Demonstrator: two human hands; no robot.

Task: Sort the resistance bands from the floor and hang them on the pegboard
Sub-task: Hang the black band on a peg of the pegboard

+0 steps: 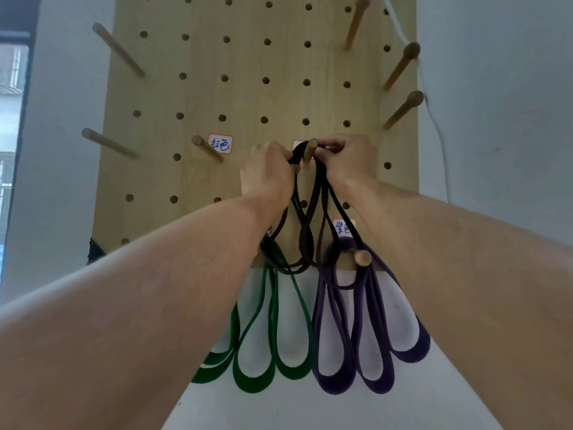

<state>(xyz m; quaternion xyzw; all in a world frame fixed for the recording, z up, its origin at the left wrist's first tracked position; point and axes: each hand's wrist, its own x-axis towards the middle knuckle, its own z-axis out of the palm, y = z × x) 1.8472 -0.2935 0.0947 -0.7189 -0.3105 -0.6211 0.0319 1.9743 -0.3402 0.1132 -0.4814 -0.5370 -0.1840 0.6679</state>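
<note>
A wooden pegboard (248, 97) fills the upper view. Several black resistance bands (305, 231) loop over a middle peg (309, 152). My left hand (268, 173) grips their top on the peg's left side. My right hand (345, 159) pinches them on the peg's right side. Below, green bands (263, 342) hang in loops from a peg hidden behind my left forearm. Purple bands (356, 330) hang from a lower peg (361, 256) under a handwritten label (344, 227).
Bare pegs jut out at the left (107, 143), beside a labelled spot (206, 148), and along the right edge (403, 108). A white cable (434, 119) runs down the white wall to the right. A window (11, 125) lies at the far left.
</note>
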